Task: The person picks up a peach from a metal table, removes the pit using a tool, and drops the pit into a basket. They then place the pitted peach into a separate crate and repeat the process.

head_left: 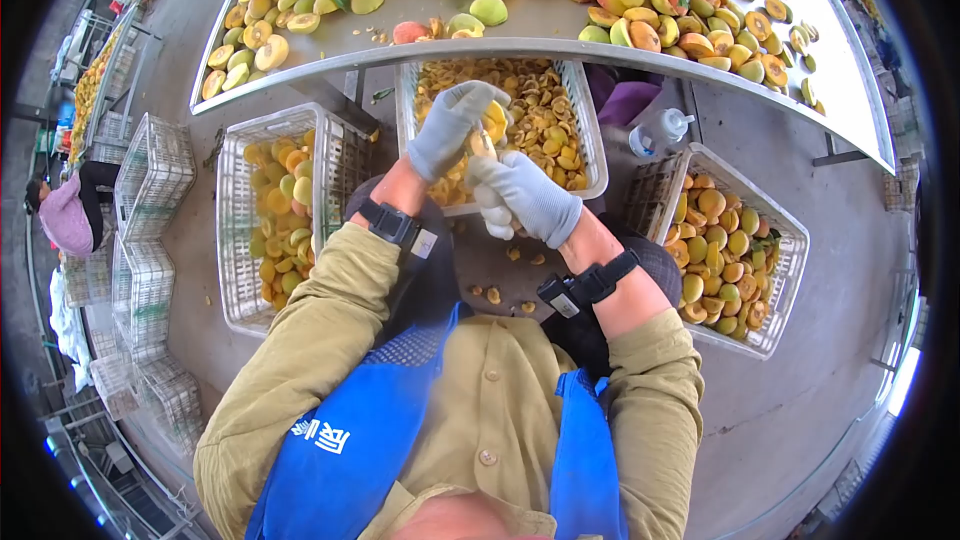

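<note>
Fruit in hand: a yellow piece of fruit (pixel 496 120) is sitting at the fingertips of the left hand (pixel 447 130), at that hand's 3 o'clock, cut shape partly hidden by fingers.
Left glove: the hand is grasping the fruit and is the nearer of the two, its fingers bending over from the 9 o'clock side.
Right glove: the right hand (pixel 525 195) is closing around a slim tan piece (pixel 483 144), apparently a handle; blade or tip is not showing clearly.
Line between them: the tan piece is leaning from 5 toward 11 o'clock, pointing toward the fruit, which is lying at the right hand's 11; whether they are touching, one cannot tell.
Below the hands: a middle crate (pixel 592 130) of cut fruit is standing.
Around the hands: a left crate (pixel 319 175) is flanking at 9 o'clock, a right crate (pixel 787 285) between 3 and 4, and a fruit-laden table (pixel 335 45) is stretching across 12.
</note>
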`<action>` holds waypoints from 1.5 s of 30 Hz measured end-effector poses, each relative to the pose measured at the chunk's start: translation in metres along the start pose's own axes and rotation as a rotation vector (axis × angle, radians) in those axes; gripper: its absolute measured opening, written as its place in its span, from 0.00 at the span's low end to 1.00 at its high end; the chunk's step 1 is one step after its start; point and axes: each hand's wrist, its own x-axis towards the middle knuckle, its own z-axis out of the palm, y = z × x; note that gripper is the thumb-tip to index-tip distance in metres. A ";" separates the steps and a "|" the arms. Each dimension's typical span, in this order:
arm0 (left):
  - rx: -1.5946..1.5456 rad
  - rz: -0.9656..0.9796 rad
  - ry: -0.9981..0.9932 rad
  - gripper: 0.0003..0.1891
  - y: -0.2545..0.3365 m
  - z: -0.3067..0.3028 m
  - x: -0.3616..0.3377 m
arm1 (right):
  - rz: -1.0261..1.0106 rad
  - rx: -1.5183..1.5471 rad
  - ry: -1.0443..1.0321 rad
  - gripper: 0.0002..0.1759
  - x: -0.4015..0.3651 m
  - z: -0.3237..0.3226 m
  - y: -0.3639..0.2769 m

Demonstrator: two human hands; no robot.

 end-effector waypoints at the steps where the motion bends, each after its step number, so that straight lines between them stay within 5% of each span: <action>1: -0.044 -0.030 0.007 0.22 0.003 0.003 -0.002 | 0.024 0.058 -0.068 0.13 0.002 -0.004 0.000; 6: -0.337 -0.082 0.155 0.21 0.002 0.008 0.000 | 0.037 0.299 -0.239 0.16 0.015 -0.015 0.003; 10: -0.763 0.117 0.309 0.20 -0.012 -0.016 0.014 | -0.091 0.272 -0.168 0.16 0.015 -0.003 0.000; 15: 0.067 0.189 0.605 0.12 0.041 -0.088 -0.048 | -0.053 0.078 -0.129 0.15 -0.001 -0.003 -0.009; 17: 0.065 0.207 0.668 0.12 0.047 -0.142 -0.094 | -0.085 0.140 -0.209 0.15 -0.003 -0.009 -0.006; 18: 0.419 0.322 0.754 0.12 0.026 -0.197 -0.118 | -0.109 0.096 -0.101 0.16 -0.001 -0.006 -0.006; 20: 0.638 0.421 0.867 0.13 0.023 -0.229 -0.147 | -0.008 -0.266 0.089 0.18 0.020 -0.022 0.008; 21: 0.495 0.428 0.902 0.13 0.039 -0.214 -0.153 | 0.036 -0.446 0.197 0.19 0.026 -0.026 0.014; 22: 0.346 0.438 0.930 0.14 0.050 -0.204 -0.154 | -0.017 -0.347 0.189 0.19 0.026 -0.020 0.011; 25: 0.614 0.405 0.847 0.15 0.060 -0.213 -0.123 | -0.092 -0.230 0.201 0.19 0.016 -0.014 0.007; 29: 1.408 0.506 0.917 0.12 0.106 -0.230 -0.041 | -0.102 -0.310 0.324 0.21 0.019 -0.025 0.017; 35: 1.865 -0.198 0.801 0.25 0.116 -0.274 0.064 | -0.082 -0.356 0.349 0.16 0.026 -0.023 0.017; 38: 1.857 -0.470 0.745 0.29 0.117 -0.274 0.080 | -0.079 -0.327 0.340 0.14 0.026 -0.014 0.010; 41: 1.945 -0.321 0.665 0.23 0.126 -0.246 0.073 | -0.102 -0.357 0.278 0.13 0.019 -0.004 0.003; 44: 1.908 0.031 0.650 0.17 0.130 -0.221 0.059 | -0.160 -0.377 0.239 0.13 0.009 0.007 -0.001; 45: 1.630 0.187 0.682 0.18 0.123 -0.223 0.061 | -0.184 -0.381 0.239 0.13 0.007 0.009 -0.002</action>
